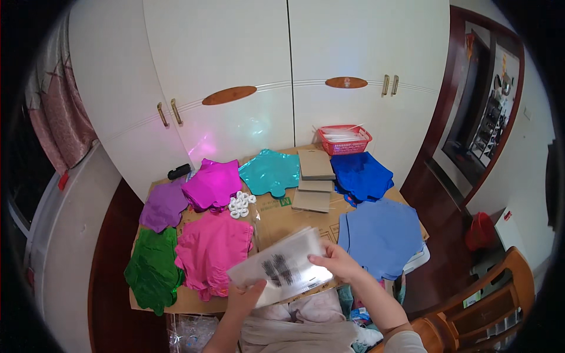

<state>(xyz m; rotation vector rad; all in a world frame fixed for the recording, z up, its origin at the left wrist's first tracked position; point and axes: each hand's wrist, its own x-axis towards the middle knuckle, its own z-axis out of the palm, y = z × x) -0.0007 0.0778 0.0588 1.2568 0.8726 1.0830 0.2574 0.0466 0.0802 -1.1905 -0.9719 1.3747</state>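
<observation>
Above the table's near edge I hold a stack of clear plastic bags with dark print on the top one. My left hand grips its lower left corner, thumb on top. At its right end my right hand pinches the edge with the thumb in front. Flat star-like foil balloons lie in piles around the bags: a pink pile by my left hand, and a pale blue pile beyond my right hand. Several small white rings sit behind the pink pile.
Cardboard covers the table. Green, purple, magenta, teal and dark blue foil piles ring it. Brown cards lie near a red basket of white sticks. A wooden chair stands right.
</observation>
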